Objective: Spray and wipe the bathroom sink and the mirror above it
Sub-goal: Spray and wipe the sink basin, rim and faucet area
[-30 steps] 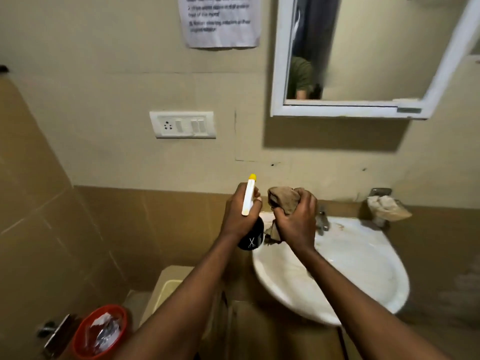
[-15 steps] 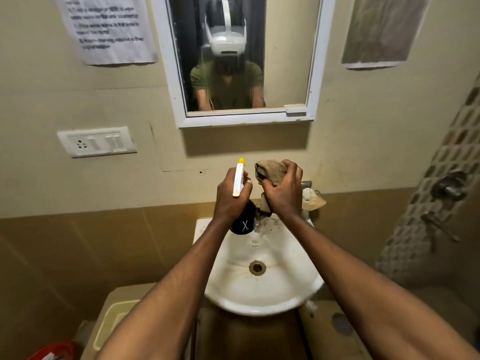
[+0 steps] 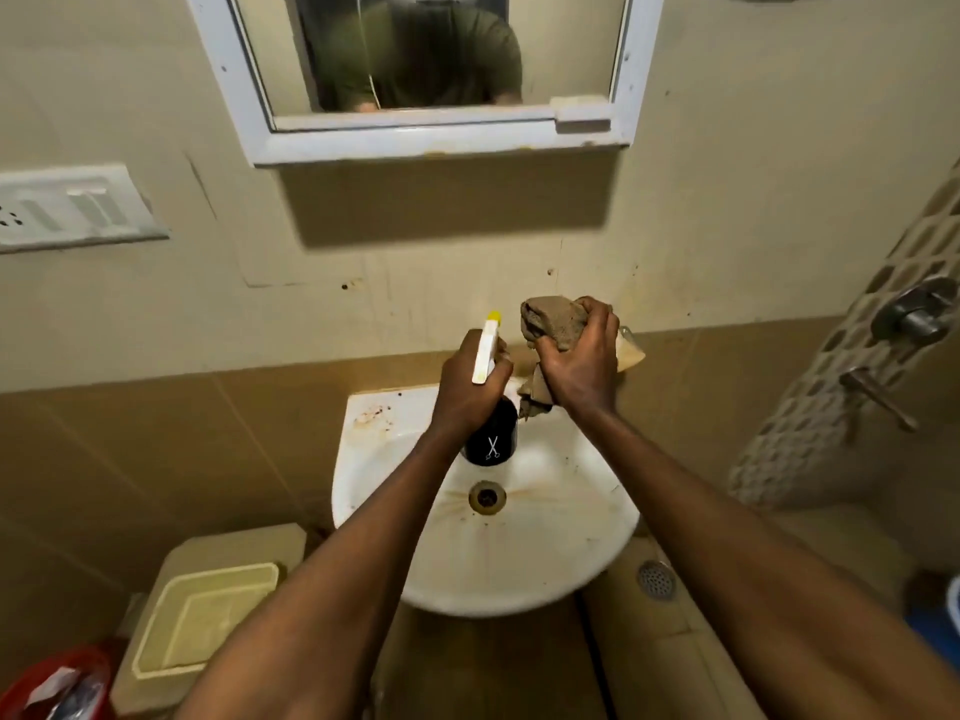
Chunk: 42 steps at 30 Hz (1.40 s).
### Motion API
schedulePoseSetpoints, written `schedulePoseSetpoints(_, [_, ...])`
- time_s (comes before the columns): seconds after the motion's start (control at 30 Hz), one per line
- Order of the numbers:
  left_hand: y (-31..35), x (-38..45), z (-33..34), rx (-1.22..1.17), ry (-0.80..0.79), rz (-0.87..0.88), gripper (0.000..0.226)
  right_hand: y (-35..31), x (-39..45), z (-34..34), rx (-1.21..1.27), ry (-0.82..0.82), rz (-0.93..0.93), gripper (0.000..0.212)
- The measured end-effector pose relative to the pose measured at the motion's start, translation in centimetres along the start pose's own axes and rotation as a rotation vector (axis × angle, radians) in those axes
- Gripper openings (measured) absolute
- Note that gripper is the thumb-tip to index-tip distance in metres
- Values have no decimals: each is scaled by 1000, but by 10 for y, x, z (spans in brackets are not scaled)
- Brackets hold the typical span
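Above the stained sink (image 3: 545, 558), the left hand (image 3: 467, 387) grips the spray bottle (image 3: 491, 407) and the right hand (image 3: 579, 361) clutches the cloth (image 3: 553, 322); spraying seems imminent, calling for aiming at basin or mirror (image 3: 426, 49).

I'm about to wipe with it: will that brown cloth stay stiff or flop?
Probably floppy: the cloth bunches in the right hand, and a loose end droops below the fist. It looks light, likely soft enough to follow the sink curve.
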<state>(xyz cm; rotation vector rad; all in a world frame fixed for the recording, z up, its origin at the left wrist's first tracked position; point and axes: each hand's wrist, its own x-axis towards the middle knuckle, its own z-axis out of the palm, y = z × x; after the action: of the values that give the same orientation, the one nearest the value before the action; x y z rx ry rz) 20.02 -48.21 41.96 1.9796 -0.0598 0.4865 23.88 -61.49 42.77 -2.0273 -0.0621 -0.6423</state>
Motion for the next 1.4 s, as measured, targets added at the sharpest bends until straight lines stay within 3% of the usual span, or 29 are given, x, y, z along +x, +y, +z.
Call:
schedulePoseSetpoints(0.23, [-74, -15, 69, 82, -74, -153, 27, 106, -13, 18, -63, -144, -38, 60])
schedulePoseSetpoints(0.4, [-103, -21, 101, 59, -79, -380, 18, 173, -22, 10, -158, -324, -113, 59])
schedulePoseSetpoints(0.63, [-118, -19, 115, 148, -126, -583, 17, 204, -18, 14, -196, -393, -91, 56])
schedulePoseSetpoints(0.7, [-122, -20, 115, 122, -120, -633, 25, 209, -16, 15, -202, -398, -82, 56])
schedulePoseSetpoints(0.8, [-126, -21, 117, 110, -64, -663, 36, 217, -14, 17, -216, -403, -78, 57])
schedulePoseSetpoints(0.97, [-131, -15, 119, 96, -66, -617, 17, 228, -13, 23, -228, -413, -57, 57])
schedulePoseSetpoints(1.27, [-155, -4, 119, 129, -20, -614, 34, 234, 12, 72, -303, -453, -190, 59])
schedulePoseSetpoints(1.4, [-162, -5, 116, 115, -76, -607, 14, 237, 15, 76, -319, -419, -187, 59])
